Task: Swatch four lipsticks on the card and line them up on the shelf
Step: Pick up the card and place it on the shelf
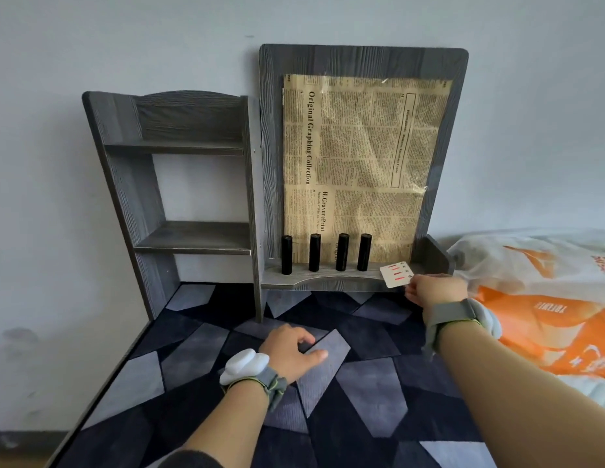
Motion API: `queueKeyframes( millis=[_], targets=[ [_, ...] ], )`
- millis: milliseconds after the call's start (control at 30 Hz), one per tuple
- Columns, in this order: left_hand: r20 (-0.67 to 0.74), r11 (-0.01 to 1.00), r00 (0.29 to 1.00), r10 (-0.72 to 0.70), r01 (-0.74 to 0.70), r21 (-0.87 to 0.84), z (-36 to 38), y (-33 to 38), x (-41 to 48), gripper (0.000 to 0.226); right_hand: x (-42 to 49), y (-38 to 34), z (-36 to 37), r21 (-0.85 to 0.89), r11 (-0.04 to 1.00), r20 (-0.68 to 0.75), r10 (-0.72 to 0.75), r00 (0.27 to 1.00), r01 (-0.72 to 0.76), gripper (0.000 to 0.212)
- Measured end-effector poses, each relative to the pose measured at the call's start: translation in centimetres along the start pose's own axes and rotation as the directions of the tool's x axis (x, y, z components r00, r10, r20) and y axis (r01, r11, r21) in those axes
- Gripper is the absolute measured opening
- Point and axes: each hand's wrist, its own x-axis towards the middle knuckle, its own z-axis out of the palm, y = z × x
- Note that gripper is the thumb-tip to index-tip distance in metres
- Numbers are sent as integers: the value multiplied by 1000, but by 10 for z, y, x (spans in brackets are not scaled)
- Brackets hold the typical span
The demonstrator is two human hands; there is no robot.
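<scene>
Black lipsticks (344, 252) line the shelf (328, 282) left of my right hand (436, 292), which pinches the swatched card (396, 274); I would lay it flat clear of them, left hand (291, 349) slack on the rug (378, 383).

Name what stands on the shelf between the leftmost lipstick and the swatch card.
Three more upright black lipsticks stand before the card, in the head view.

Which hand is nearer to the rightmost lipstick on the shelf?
Right. The right hand, pinching the swatch card, is at the shelf ledge just right of the rightmost lipstick. The left hand rests on the rug, well below and left of it.
</scene>
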Motion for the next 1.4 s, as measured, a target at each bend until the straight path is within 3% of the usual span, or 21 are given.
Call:
queueKeyframes(
  millis=[100,200,400,567,667,1000,1133,1400],
  targets=[
    [-15,997,999,39,-38,63,2,-2,6,39,21,14,5,-73,996,-69,-57,996,52,8],
    [-37,995,997,64,-62,74,5,-5,10,35,74,34,7,-201,979,-114,-45,992,21,23],
    [-64,994,994,90,-86,71,6,-8,15,27,114,46,8,-237,971,-139,-46,989,12,23],
    [-84,995,992,90,-85,61,7,-9,18,23,75,26,10,-360,933,-179,-67,982,-2,28],
    [-99,994,990,99,-92,65,9,-11,18,22,72,26,11,-343,939,-189,-74,979,4,35],
    [-122,994,987,100,-93,62,12,-14,20,19,85,36,11,-369,928,-185,-120,975,44,24],
    [-122,994,988,95,-88,62,12,-14,20,19,66,27,11,-385,919,-182,-166,969,85,30],
    [-87,998,994,62,-62,2,5,-10,15,20,33,12,11,-369,916,-149,-229,962,160,13]
  ],
)
